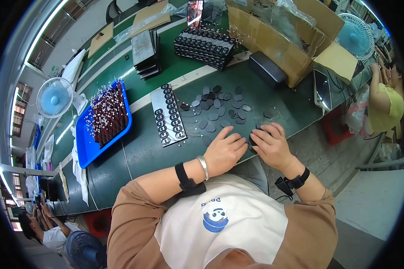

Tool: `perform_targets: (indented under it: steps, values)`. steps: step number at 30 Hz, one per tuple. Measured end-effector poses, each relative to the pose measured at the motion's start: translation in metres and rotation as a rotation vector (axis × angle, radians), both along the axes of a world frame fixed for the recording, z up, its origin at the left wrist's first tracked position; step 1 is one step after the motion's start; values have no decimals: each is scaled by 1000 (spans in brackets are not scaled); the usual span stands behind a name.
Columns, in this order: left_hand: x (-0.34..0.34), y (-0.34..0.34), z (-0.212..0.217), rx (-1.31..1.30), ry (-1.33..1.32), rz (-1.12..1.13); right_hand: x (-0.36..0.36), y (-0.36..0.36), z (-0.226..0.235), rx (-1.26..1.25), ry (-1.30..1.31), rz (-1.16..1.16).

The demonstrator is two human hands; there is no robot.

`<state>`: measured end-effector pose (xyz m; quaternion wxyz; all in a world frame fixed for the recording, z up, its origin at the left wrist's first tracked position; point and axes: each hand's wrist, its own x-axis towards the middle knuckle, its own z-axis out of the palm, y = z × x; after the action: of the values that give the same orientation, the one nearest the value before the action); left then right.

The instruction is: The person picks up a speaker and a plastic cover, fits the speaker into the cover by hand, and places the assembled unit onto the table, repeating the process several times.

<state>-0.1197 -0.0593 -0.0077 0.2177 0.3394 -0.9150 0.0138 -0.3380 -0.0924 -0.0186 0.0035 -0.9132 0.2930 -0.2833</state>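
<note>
Both hands are close together at the near edge of the green table. My right hand (pixel 271 142) has its fingers bent around a dark oval piece (pixel 252 141), part of which shows at its fingertips. My left hand (pixel 226 151) lies just to the left, back upward, with curled fingers pointing toward that piece; whatever is under them is hidden. Many loose flat dark oval pieces (pixel 213 117) are scattered beyond my hands. Left of these lies a flat metal plate (pixel 169 117) carrying two rows of small black oval parts with thin wires.
A blue tray (pixel 83 142) of dark red wires with white ends stands at left. Farther back are stacked plates of black parts (pixel 204 48), stacked metal plates (pixel 144 51), a black case (pixel 267 68), a cardboard box (pixel 274 45) and a phone (pixel 322 89). Other people sit at both sides.
</note>
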Motion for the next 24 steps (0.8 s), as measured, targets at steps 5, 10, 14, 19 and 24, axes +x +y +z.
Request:
perform_targets:
  steps: [5,10,14,19,24]
  values:
    - [-4,-12,8,17,-102,-97,-7,2,-5,62,-34,40]
    - [-9,-19,12,25,-101,-150,-9,-12,-5,129,-85,112]
    - [1,-37,6,254,67,-42,-10,-18,-5,198,-170,101]
    - [3,-56,-1,435,205,48,-8,-22,1,185,-80,80]
    - [4,-61,6,542,208,90,-4,-27,0,4,-9,134]
